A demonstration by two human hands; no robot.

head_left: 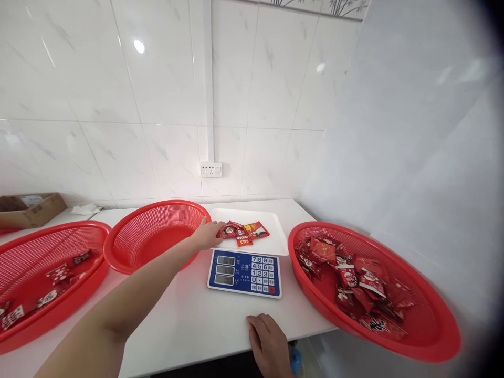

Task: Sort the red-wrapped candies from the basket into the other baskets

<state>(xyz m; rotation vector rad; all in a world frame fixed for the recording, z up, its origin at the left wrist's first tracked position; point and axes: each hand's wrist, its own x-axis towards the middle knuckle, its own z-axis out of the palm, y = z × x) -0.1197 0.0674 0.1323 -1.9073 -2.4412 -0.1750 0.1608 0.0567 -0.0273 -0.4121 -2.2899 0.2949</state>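
My left hand [208, 234] reaches over the left edge of the white weighing tray [275, 242]. Its fingers are curled at the left end of a small pile of red snack packets [236, 231], closed on a packet there; the fingertips are partly hidden. In front of the tray is the scale's blue keypad panel [244, 274], its displays too faint to read. My right hand [269, 344] rests at the table's front edge below the scale, fingers curled together and nothing visible in them.
At right, a red plastic basket [429, 315] holds many red packets. A second red basket [157, 210] stands behind my left forearm, and a third [90, 226] with several packets is far left. Behind are a cardboard box [47, 210] and a wall socket [211, 169].
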